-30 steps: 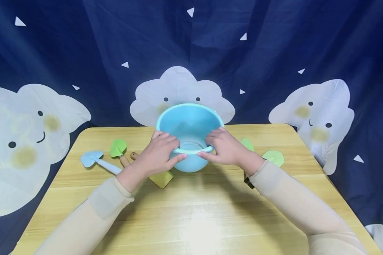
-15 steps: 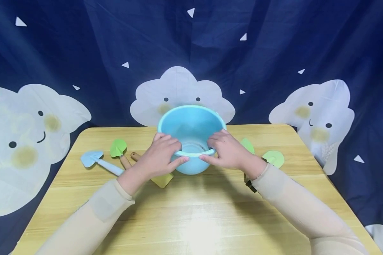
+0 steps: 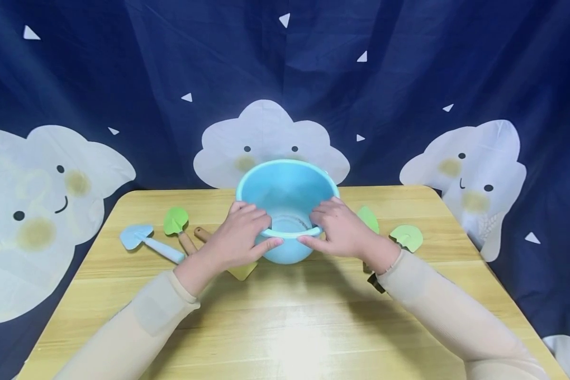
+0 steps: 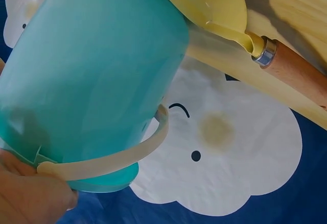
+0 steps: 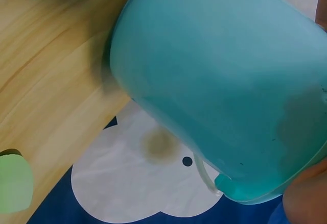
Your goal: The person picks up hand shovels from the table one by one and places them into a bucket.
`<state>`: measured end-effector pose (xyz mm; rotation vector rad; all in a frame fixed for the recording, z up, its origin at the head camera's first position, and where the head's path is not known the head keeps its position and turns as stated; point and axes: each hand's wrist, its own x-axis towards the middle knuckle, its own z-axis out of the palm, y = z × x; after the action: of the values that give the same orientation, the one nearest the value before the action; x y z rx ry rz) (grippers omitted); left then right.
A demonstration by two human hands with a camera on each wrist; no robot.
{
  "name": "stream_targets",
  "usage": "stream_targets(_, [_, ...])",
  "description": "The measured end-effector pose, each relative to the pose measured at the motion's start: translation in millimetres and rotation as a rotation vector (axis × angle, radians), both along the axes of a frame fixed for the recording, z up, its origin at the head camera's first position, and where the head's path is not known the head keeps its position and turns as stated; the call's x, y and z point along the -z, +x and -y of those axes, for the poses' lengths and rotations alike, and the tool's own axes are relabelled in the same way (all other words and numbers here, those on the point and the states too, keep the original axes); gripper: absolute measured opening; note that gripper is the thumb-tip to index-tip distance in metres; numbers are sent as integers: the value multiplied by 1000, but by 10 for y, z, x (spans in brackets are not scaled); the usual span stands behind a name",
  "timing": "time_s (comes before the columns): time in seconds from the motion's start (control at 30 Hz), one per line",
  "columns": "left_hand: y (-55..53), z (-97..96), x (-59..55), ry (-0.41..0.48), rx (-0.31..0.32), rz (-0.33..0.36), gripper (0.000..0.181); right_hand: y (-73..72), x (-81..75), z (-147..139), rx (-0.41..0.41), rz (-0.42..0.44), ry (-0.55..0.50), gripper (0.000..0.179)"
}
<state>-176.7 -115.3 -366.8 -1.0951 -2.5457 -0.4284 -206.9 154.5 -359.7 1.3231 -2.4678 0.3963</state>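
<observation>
A light blue plastic bucket (image 3: 288,251) is at the middle of the table, its mouth facing up and towards me. My left hand (image 3: 239,235) grips the near rim on the left, fingers over the edge and thumb outside. On the right, my right hand (image 3: 344,229) holds the same rim in the same way. Inside the bucket, dark specks show at the bottom. A pale carrying handle (image 4: 107,164) hangs along its outer wall in the left wrist view. Whether the bucket's base touches the table I cannot tell.
Left of the bucket lie a light blue shovel (image 3: 159,245), a green shovel (image 3: 177,220) and a yellow shovel (image 4: 217,9) with a wooden handle. Two green tools, a leaf-shaped one (image 3: 369,218) and a rounded one (image 3: 407,237), lie right, partly behind my arm. A curtain hangs behind the table.
Both hands and the bucket have shifted slightly towards me and a little to the right. The grip on the rim is the same, and the tools lie where they were.
</observation>
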Motion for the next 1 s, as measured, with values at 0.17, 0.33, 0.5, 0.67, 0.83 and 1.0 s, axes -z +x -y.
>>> stream_targets(0.17, [46, 6, 14, -6, -2, 5, 55, 47, 2, 0, -1, 11, 6, 71])
stream_targets(0.33, [100, 0, 13, 3, -2, 9, 46, 90, 11, -10, 1, 13, 15, 71])
stream_targets(0.5, [127, -13, 13, 6, -1, 7, 49, 116, 16, -22, -3, 3, 8, 66])
stream_targets(0.67, [150, -24, 10, 5, 1, 1, 49, 136, 17, -32, -9, -6, 3, 63])
stream_targets(0.83, [175, -28, 9, 1, 1, 2, 48, 159, 8, -33, -11, 0, 9, 63])
stream_targets(1.0, [189, -24, 20, 2, -2, -6, 50, 170, 13, -33, -11, 0, 14, 63])
